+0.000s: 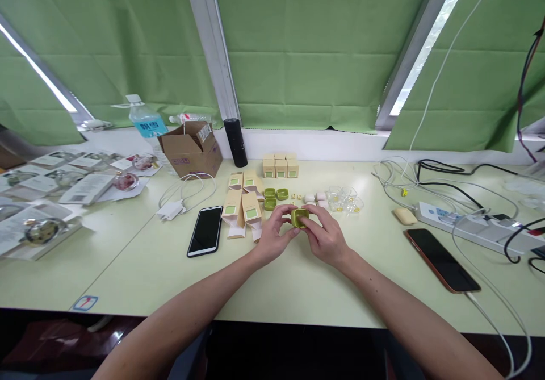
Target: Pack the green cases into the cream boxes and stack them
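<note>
An office-like workroom is suggested by windows point(431, 42) covered with blinds point(306, 50) and by a long desk point(140, 266), on which a power strip point(462, 229), phones point(205, 231), a carton point(183, 157) and boxes point(280, 168) are laid.

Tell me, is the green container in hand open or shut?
Open: the green container, held between the left hand and right hand, shows its hollow inside, uncovered.

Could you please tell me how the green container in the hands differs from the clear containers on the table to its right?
The green container looks opaque, while the clear containers are see-through. The green container is held by the left hand and right hand; the clear containers rest on the table, untouched. The green container is one piece held apart, whereas the clear containers sit clustered. Both are small.
</note>
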`<state>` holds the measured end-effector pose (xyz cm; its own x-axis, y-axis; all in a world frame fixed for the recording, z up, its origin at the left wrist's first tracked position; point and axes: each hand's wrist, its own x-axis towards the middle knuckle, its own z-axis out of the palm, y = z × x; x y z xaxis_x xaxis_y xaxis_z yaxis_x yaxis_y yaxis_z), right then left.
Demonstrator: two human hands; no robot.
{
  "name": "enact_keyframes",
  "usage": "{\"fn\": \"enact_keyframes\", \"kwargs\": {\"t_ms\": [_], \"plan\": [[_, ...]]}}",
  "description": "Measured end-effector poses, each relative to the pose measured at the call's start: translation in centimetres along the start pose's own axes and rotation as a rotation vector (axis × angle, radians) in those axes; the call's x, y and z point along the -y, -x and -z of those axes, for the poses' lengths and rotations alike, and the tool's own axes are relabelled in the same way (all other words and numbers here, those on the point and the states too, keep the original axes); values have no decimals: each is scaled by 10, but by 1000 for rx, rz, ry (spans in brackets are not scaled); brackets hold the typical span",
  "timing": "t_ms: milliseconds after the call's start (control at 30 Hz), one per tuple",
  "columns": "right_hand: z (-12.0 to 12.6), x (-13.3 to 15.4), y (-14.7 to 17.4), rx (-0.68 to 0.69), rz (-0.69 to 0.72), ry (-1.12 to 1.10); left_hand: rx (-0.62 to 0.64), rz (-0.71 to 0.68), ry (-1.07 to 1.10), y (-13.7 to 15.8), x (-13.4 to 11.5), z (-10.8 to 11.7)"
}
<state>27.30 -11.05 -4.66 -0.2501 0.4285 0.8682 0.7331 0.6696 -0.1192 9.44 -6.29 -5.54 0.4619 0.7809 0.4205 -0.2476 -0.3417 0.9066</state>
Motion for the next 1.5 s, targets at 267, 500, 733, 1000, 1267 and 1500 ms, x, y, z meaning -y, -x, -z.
{"fn": "enact_keyframes", "kwargs": {"t_ms": [267,500,733,1000,1267,1500], "plan": [[-2,4,-2,18,-9,-14,49,103,244,-1,-10,3],[3,1,-5,36,-38,-22,-14,224,421,-2,-11,3],[10,-40,0,93,-305,407,-158,196,425,-7,-5,5],[4,-68,13,312,-373,653,-140,199,436,-6,-5,4],[3,-68,9,353,-400,618,-128,196,413,-5,-7,4],[9,-59,1,119,-469,432,-194,176,385,-7,-5,5]]}}
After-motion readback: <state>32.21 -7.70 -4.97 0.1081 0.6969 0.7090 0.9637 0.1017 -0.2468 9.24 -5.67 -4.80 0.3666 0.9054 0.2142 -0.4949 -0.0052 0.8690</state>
